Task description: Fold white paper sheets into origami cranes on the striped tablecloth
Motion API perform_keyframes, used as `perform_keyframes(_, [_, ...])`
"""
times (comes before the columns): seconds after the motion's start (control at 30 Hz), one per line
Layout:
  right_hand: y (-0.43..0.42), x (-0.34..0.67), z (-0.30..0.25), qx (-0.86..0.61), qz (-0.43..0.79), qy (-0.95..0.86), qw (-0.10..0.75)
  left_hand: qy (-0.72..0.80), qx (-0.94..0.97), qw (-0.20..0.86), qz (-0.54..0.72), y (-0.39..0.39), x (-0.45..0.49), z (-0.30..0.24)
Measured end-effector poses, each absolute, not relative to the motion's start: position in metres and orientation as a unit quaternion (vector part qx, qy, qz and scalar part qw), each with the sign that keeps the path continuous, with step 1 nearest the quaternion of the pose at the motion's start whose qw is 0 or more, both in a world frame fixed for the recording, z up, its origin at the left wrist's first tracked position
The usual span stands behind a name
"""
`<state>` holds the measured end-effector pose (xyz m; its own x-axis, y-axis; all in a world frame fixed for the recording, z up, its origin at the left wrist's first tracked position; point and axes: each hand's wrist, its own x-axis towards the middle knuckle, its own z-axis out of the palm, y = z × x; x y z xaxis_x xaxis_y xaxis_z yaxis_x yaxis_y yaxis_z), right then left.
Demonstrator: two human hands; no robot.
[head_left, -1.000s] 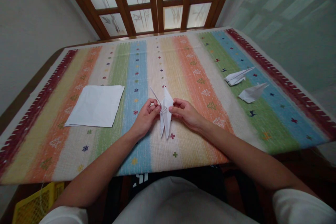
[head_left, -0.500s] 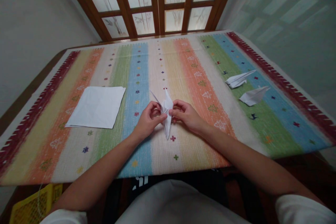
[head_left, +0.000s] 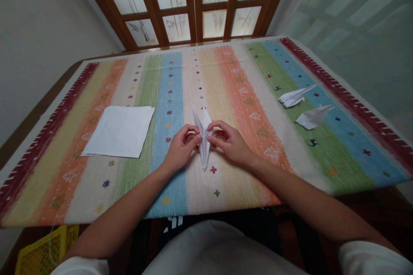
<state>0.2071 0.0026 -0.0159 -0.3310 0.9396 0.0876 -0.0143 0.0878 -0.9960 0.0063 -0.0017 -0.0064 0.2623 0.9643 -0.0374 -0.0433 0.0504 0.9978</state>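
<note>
A folded white paper [head_left: 204,150], narrow and pointed like an origami crane in the making, is held upright over the middle of the striped tablecloth. Two points rise at its far end and one long point faces me. My left hand [head_left: 183,144] pinches its left side between thumb and fingers. On the right side, my right hand [head_left: 229,139] grips it the same way, thumb and index finger close to the centre crease. The fingers hide part of its middle.
A stack of white square paper [head_left: 118,132] lies to the left. Two folded paper cranes [head_left: 295,96] [head_left: 312,117] rest at the right on the tablecloth [head_left: 167,197]. Below the table's left front edge is a yellow basket [head_left: 41,251]. Wooden doors [head_left: 193,4] stand behind the table.
The folded paper's left far point has swung inward and stands closer to the other point. My right fingers have shifted slightly around the paper. The stack and cranes stay put.
</note>
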Motion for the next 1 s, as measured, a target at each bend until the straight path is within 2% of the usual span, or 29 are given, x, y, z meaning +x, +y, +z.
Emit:
perform_keyframes(0.3, [0.003,0.207,-0.012,-0.388,0.495,-0.651,0.424,0.457,0.575,0.547,0.402,-0.008,0.006,-0.005])
perform_keyframes(0.73, [0.005,0.207,-0.021,-0.338,0.648,-0.52,0.441,0.424,0.527,0.596,0.432,-0.002,0.004,-0.013])
perform_keyframes(1.0, [0.007,0.207,-0.021,-0.365,0.572,-0.56,0.476,0.42,0.52,0.614,0.419,-0.001,0.005,-0.017])
